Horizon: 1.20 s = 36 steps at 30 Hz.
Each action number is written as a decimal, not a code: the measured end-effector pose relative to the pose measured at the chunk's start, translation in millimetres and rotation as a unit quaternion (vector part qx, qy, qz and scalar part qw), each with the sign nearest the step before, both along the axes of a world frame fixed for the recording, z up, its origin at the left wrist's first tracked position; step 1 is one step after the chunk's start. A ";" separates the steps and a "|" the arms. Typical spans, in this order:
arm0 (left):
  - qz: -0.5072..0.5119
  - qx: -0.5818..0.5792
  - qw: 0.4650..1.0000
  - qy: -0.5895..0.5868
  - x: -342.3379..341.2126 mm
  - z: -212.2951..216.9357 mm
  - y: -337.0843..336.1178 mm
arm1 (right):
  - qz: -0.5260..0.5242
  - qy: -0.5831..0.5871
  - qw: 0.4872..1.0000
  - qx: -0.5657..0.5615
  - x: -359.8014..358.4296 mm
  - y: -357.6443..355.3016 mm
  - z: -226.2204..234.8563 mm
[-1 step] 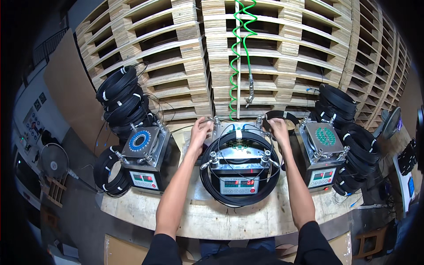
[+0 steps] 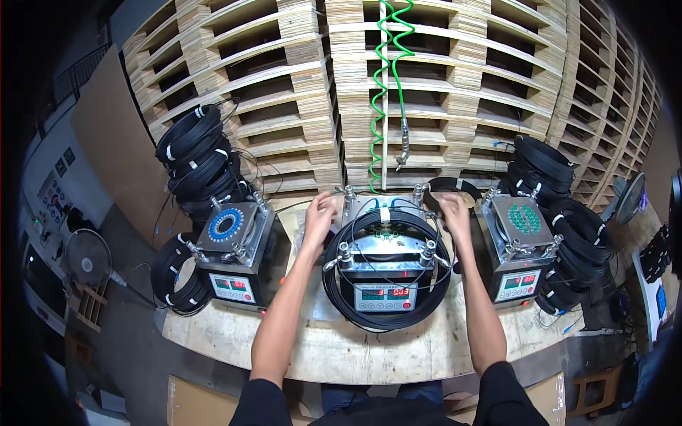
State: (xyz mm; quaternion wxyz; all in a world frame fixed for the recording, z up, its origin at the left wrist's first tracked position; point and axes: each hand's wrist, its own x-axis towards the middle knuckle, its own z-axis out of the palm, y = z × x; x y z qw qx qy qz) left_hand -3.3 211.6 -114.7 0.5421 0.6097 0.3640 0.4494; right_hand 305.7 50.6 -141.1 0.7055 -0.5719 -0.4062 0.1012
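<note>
A polishing-type machine (image 2: pixel 386 297) with a lit red digital display stands in the middle of the table. Draped around its upper body is a large coil of black cable (image 2: pixel 332 302). Silver posts with lever clamps stand at its corners, one being the front-left clamp (image 2: pixel 344 253). My left hand (image 2: pixel 321 216), fingers curled, is at the back-left post (image 2: pixel 349 199); whatever lies in the fingers is hidden. Beside the back-right post (image 2: pixel 418 193) is my right hand (image 2: pixel 455 211), its fingertips blurred. Blue and green connectors (image 2: pixel 387 231) sit along the machine's top plate, partly hidden by the coil.
Similar machines stand at left (image 2: pixel 231 263) and right (image 2: pixel 518 263). Stacked black cable coils (image 2: pixel 202 170) rise beyond the left one, with more coils (image 2: pixel 579 231) at the right. A green spiral air hose (image 2: pixel 399 78) hangs before wooden pallets (image 2: pixel 455 78). A fan (image 2: pixel 87 263) stands far left.
My left hand has shifted slightly left and down. My right hand has moved a little to the right, and its fingers are more blurred. The coil stays in place.
</note>
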 end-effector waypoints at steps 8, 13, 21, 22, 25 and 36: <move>0.029 0.166 0.985 0.042 -60.6 6.9 -130.4 | 0.022 -0.009 1.000 0.000 -101.2 -159.7 11.5; -0.003 0.196 0.980 0.040 -70.8 6.8 -132.5 | 0.004 0.022 0.999 -0.036 -110.7 -155.4 17.1; -0.063 -0.017 0.997 -0.033 -72.6 14.3 -86.8 | 0.149 0.134 0.979 -0.044 -37.7 -134.1 7.7; -0.068 -0.031 0.997 -0.014 -63.7 20.8 -76.3 | 0.180 0.165 0.968 -0.049 -32.0 -119.8 15.8; -0.095 -0.073 0.992 0.044 -33.3 50.2 -59.5 | 0.249 0.222 0.938 -0.094 -28.0 -82.8 59.5; -0.074 -0.003 0.991 0.111 30.7 34.0 -19.8 | 0.171 0.141 0.944 -0.243 -38.5 -24.3 102.7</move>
